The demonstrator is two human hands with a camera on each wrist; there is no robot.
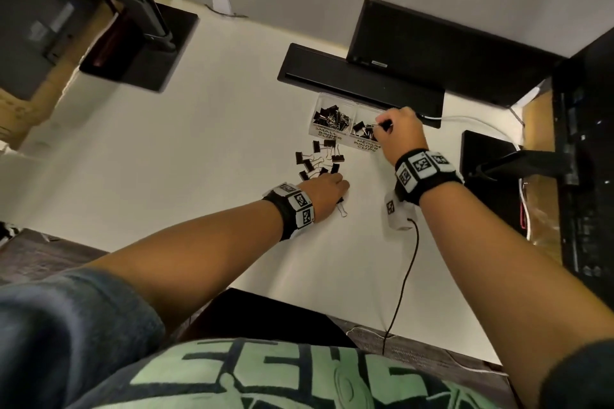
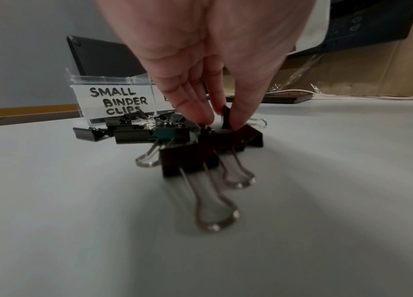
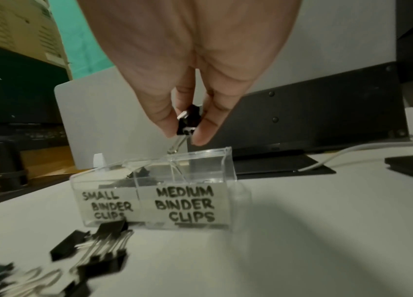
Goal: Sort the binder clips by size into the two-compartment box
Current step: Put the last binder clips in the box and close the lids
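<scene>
A clear two-compartment box (image 1: 327, 135) stands mid-table, labelled "small binder clips" on the left (image 3: 106, 205) and "medium binder clips" on the right (image 3: 187, 205). Both compartments hold black clips. My right hand (image 1: 387, 128) hovers over the medium compartment and pinches a black binder clip (image 3: 188, 120) between thumb and fingers (image 3: 201, 136). Several loose black clips (image 1: 319, 159) lie in a pile in front of the box. My left hand (image 1: 332, 186) reaches down into that pile, and its fingertips (image 2: 204, 118) pinch one upright black clip (image 2: 226, 117). More clips (image 2: 187, 158) lie just below it.
A black slotted tray (image 1: 358, 83) and an upright dark panel (image 1: 432, 50) stand right behind the box. A white cable (image 1: 465, 118) runs to the right. A white tagged block (image 1: 397, 209) with a black cord sits near my right wrist. A monitor base (image 1: 143, 46) is at far left.
</scene>
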